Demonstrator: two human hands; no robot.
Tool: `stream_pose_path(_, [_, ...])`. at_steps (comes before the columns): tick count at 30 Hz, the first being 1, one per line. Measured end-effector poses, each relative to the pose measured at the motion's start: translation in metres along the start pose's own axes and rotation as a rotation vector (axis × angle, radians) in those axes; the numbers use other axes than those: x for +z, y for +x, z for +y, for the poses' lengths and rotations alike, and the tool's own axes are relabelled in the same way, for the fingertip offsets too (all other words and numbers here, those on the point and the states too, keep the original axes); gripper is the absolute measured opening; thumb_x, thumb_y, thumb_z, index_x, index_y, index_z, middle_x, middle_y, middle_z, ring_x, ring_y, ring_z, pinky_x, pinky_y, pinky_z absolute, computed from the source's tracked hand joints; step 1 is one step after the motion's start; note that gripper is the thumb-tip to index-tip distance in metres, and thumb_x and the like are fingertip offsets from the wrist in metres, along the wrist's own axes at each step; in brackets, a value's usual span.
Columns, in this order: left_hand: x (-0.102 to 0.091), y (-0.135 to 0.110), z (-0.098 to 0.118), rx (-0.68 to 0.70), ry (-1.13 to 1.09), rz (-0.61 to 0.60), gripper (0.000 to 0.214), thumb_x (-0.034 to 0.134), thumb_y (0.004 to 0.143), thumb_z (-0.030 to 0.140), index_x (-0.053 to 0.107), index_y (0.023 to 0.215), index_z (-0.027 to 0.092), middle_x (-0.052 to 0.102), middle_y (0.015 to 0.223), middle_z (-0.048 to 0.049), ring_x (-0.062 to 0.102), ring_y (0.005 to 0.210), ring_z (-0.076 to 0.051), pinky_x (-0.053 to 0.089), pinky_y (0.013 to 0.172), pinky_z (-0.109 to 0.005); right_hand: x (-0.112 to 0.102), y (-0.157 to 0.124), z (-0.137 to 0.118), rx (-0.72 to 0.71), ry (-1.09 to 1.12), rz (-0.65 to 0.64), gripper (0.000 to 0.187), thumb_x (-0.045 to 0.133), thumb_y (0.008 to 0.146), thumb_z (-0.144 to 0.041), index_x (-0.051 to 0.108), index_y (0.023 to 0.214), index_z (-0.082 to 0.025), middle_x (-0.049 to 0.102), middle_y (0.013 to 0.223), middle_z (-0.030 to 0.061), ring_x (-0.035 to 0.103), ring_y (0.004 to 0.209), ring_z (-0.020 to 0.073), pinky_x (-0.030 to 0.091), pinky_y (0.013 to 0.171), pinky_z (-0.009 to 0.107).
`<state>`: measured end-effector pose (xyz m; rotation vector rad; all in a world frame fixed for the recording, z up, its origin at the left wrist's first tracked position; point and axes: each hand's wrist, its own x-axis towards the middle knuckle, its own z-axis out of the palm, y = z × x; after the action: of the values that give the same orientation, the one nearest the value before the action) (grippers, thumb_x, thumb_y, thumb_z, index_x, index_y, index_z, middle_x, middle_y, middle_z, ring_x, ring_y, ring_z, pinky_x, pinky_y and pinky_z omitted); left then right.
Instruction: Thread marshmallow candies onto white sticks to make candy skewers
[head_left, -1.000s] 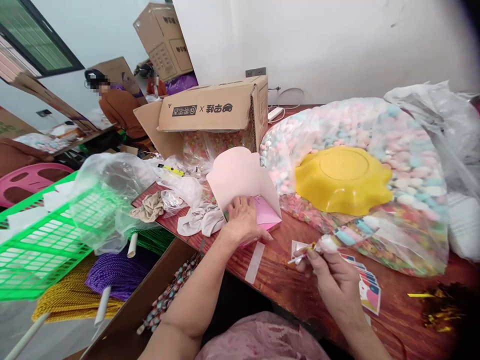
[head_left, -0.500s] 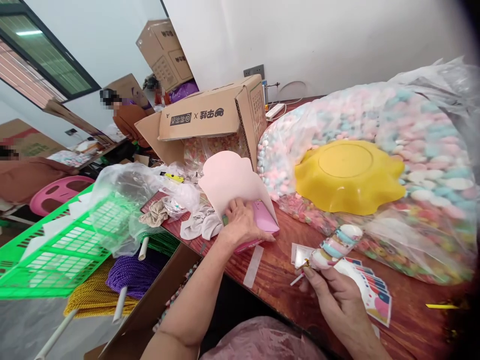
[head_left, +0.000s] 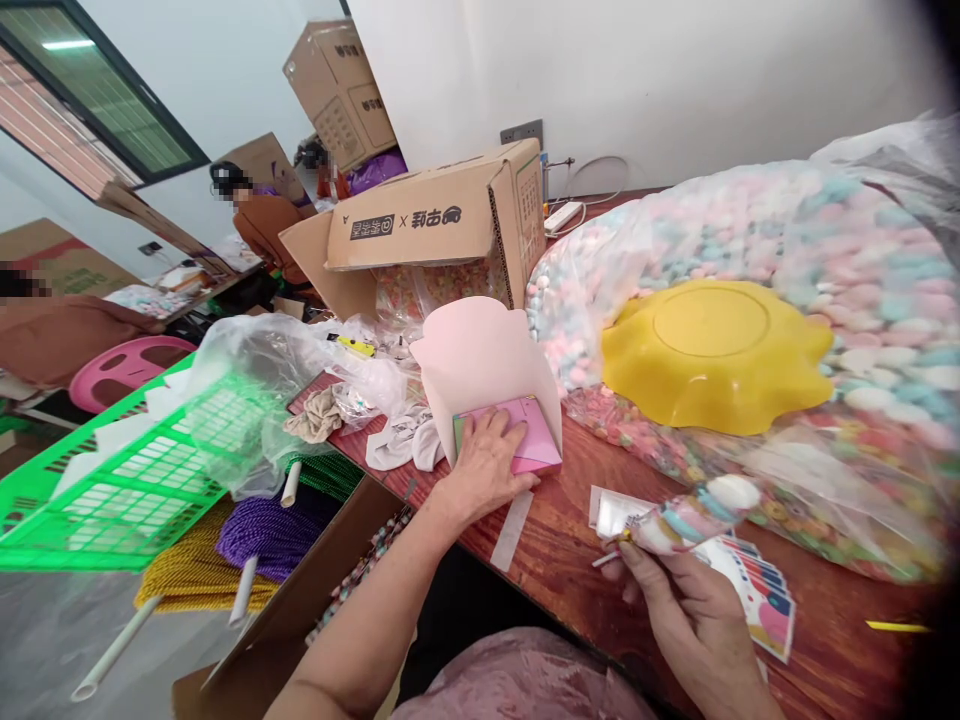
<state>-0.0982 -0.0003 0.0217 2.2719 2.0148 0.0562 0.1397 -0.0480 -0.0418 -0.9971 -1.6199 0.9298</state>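
My left hand (head_left: 484,463) lies palm down, fingers spread, on the pink stack inside a folded pale pink paper box (head_left: 487,370) at the near edge of the wooden table (head_left: 555,560). My right hand (head_left: 686,610) is closed on the stick of a skewer of pastel marshmallow pieces (head_left: 694,515), which points up and right. Under that hand lie small colourful printed cards (head_left: 761,600) and a clear wrapper (head_left: 611,512).
A yellow scalloped plastic dish (head_left: 712,355) rests upside down on a huge clear bag of pastel candies (head_left: 825,260). A cardboard box (head_left: 435,225) lies behind. A green plastic basket (head_left: 112,480), cord spools (head_left: 262,535) and a carton sit at left. Other people sit far left.
My left hand slid onto the pink stack inside the box, whose flap now stands more upright. The skewer in my right hand tilted lower and shifted right.
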Motion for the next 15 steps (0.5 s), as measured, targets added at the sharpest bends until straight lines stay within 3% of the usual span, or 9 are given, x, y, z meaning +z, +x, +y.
stream_pose_path(3, [0.009,-0.022,0.003,0.092,0.029,0.003,0.062,0.068,0.085,0.042,0.050,0.139,0.016,0.047,0.147,-0.0173,0.039,0.139,-0.036,0.028,0.117,-0.056,-0.002,0.002,-0.003,0.043,0.045,0.059,0.013,0.063,0.093,-0.028,0.072,0.088,-0.021,0.074,0.074,0.0028,0.064,0.050,0.0130,0.056,0.051,0.021])
stream_pose_path(7, [0.029,-0.048,0.015,0.164,0.080,0.118,0.054,0.062,0.090,0.040,0.053,0.135,0.013,0.050,0.145,-0.0204,0.044,0.137,-0.036,0.036,0.114,-0.051,0.001,0.019,-0.023,0.025,0.056,0.157,0.009,0.067,0.089,-0.028,0.074,0.089,-0.022,0.074,0.073,0.0026,0.067,0.057,0.0151,0.058,0.057,0.025])
stream_pose_path(12, [0.043,-0.059,0.024,0.189,0.141,0.231,0.051,0.051,0.095,0.044,0.054,0.133,0.010,0.055,0.139,-0.0247,0.052,0.130,-0.037,0.040,0.109,-0.052,0.016,0.049,-0.051,-0.006,-0.012,0.256,0.013,0.069,0.087,-0.032,0.075,0.087,-0.021,0.075,0.079,0.0041,0.065,0.058,0.0147,0.057,0.058,0.027])
stream_pose_path(15, [0.044,-0.061,0.025,0.205,0.149,0.261,0.050,0.046,0.097,0.042,0.054,0.134,0.008,0.055,0.138,-0.0258,0.053,0.129,-0.037,0.040,0.108,-0.052,0.021,0.055,-0.054,-0.015,-0.105,0.310,0.021,0.071,0.085,-0.040,0.076,0.081,-0.020,0.073,0.073,0.0046,0.069,0.065,0.0200,0.059,0.065,0.033])
